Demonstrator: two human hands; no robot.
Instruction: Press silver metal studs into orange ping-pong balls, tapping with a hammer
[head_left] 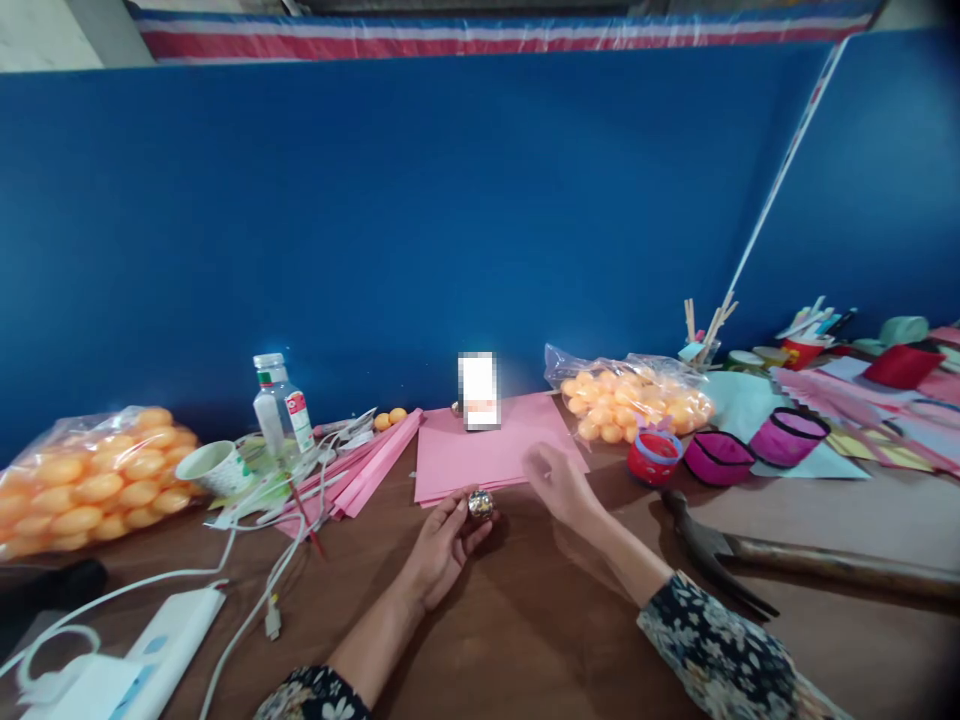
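Note:
My left hand (pixel 448 543) rests on the brown table (pixel 525 620) and pinches a small shiny ball (pixel 480 503) between thumb and fingertips. My right hand (pixel 559 482) hovers just to the right of it, fingers loosely spread and holding nothing, over the near edge of a stack of pink paper (pixel 487 450). A small upright card or phone (pixel 478 390) stands on the far side of the pink paper. Both my sleeves are dark with a flower print.
Bags of orange balls lie at the left (pixel 90 480) and back right (pixel 637 395). A hammer (pixel 750 555) lies at the right. Also a plastic bottle (pixel 281 405), a paper cup (pixel 214 467), white cables (pixel 262 560), a power bank (pixel 169 635), small round containers (pixel 716 455), craft papers.

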